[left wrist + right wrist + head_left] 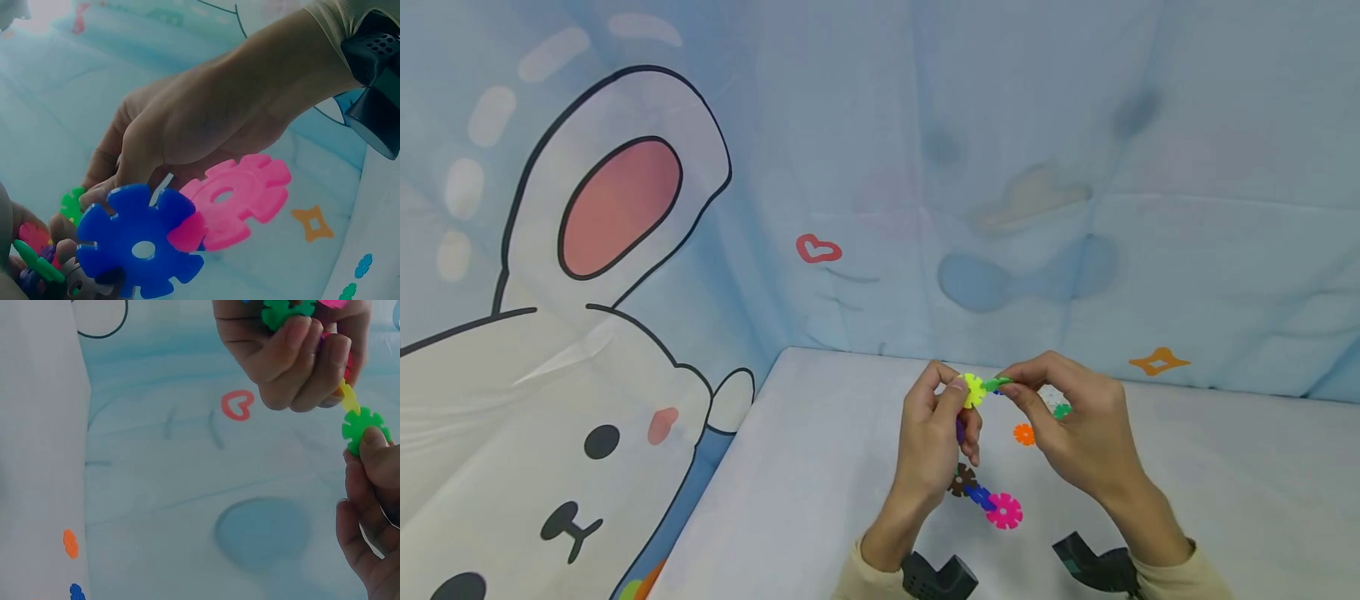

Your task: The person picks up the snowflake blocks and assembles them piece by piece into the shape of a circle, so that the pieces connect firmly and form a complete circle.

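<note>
Above the white table [820, 467] both hands work on a chain of snowflake-shaped plastic discs. My left hand [958, 400] grips the chain's upper part, with a yellow disc [973, 390] at its fingertips. Below it hang a brown disc [962, 481], a blue disc [979, 497] and a pink disc [1004, 511]. My right hand [1011, 390] pinches a green disc [997, 384] edge-on against the yellow one. The right wrist view shows that green disc [364, 428] touching the yellow disc [347, 397]. Blue [140, 247] and pink [237, 200] discs fill the left wrist view.
Loose discs lie on the table behind the hands: an orange one [1024, 434] and a green one [1062, 411]. A blue cartoon-rabbit cloth [625, 250] hangs behind and left of the table. Black wrist mounts [936, 577] sit on both forearms.
</note>
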A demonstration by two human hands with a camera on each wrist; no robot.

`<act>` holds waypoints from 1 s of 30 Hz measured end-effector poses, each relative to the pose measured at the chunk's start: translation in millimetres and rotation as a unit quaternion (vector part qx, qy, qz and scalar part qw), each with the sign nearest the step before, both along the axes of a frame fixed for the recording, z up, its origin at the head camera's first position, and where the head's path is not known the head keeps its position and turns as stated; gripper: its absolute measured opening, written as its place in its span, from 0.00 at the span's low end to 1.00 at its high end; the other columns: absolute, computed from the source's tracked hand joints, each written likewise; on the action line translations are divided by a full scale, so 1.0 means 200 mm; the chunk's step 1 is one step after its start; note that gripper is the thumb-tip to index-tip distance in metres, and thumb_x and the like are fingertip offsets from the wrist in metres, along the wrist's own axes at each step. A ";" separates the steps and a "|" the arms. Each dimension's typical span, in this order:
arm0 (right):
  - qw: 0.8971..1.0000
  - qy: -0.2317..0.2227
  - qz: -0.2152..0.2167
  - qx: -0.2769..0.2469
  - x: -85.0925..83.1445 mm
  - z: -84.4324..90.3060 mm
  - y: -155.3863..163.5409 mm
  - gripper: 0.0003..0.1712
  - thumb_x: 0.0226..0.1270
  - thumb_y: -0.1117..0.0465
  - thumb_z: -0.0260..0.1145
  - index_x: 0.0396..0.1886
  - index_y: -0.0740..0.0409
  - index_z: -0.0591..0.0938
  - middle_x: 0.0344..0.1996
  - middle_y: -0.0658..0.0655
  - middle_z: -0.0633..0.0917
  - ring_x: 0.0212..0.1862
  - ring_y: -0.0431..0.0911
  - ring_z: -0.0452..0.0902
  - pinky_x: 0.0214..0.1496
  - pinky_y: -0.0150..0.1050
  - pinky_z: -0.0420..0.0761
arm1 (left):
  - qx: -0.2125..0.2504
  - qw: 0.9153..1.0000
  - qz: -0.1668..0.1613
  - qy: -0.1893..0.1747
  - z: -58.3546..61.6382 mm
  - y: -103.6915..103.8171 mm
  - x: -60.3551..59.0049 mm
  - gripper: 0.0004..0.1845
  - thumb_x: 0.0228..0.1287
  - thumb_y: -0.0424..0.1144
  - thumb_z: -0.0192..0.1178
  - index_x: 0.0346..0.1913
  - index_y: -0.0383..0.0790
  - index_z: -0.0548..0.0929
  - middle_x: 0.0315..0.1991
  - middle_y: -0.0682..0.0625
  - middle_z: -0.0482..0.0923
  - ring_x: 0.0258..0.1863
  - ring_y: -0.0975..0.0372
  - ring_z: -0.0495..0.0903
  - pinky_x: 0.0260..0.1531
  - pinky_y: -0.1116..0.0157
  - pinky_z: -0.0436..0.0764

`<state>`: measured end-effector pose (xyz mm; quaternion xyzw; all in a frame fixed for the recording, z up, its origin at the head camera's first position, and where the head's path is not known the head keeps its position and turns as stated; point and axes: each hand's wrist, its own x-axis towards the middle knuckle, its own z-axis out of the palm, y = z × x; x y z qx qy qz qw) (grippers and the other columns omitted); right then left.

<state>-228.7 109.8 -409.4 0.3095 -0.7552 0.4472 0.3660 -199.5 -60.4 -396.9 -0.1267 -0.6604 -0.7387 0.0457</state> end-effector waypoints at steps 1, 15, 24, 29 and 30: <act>1.000 0.000 -0.002 0.001 0.00 0.00 0.00 0.18 0.49 0.81 0.79 0.37 0.59 0.88 0.29 0.52 0.89 0.28 0.35 0.77 0.34 0.24 0.77 | -0.004 1.000 0.002 0.003 0.00 0.00 0.00 0.10 0.82 0.34 0.42 0.40 0.32 0.69 0.15 0.45 0.66 0.11 0.65 0.67 0.14 0.72 0.76; 1.000 0.014 -0.013 -0.006 0.00 -0.02 -0.05 0.06 0.63 0.72 0.77 0.33 0.60 0.87 0.26 0.52 0.87 0.27 0.33 0.75 0.29 0.25 0.70 | -0.064 0.997 -0.010 0.041 -0.01 -0.01 -0.01 0.13 0.84 0.34 0.39 0.39 0.30 0.69 0.14 0.37 0.64 0.09 0.69 0.66 0.13 0.73 0.74; 1.000 -0.002 -0.011 -0.006 0.00 -0.04 -0.06 0.22 0.79 0.46 0.65 0.34 0.59 0.89 0.26 0.51 0.87 0.28 0.32 0.74 0.30 0.25 0.71 | -0.069 0.997 -0.024 0.037 -0.03 -0.03 -0.04 0.13 0.84 0.33 0.39 0.39 0.30 0.69 0.15 0.35 0.65 0.10 0.69 0.66 0.13 0.73 0.75; 1.000 -0.013 -0.011 -0.019 0.00 -0.04 -0.07 0.03 0.66 0.67 0.77 0.33 0.58 0.89 0.26 0.51 0.88 0.26 0.32 0.73 0.29 0.25 0.69 | -0.065 0.997 -0.030 0.034 -0.04 -0.03 -0.05 0.13 0.84 0.34 0.38 0.40 0.30 0.69 0.15 0.39 0.65 0.10 0.69 0.66 0.14 0.73 0.76; 1.000 -0.013 -0.008 -0.021 0.00 -0.04 -0.07 0.07 0.60 0.73 0.78 0.33 0.58 0.89 0.26 0.51 0.88 0.26 0.32 0.72 0.29 0.26 0.69 | -0.067 0.997 -0.029 0.035 -0.04 -0.04 -0.05 0.13 0.84 0.34 0.38 0.40 0.30 0.69 0.15 0.40 0.65 0.10 0.69 0.66 0.14 0.73 0.76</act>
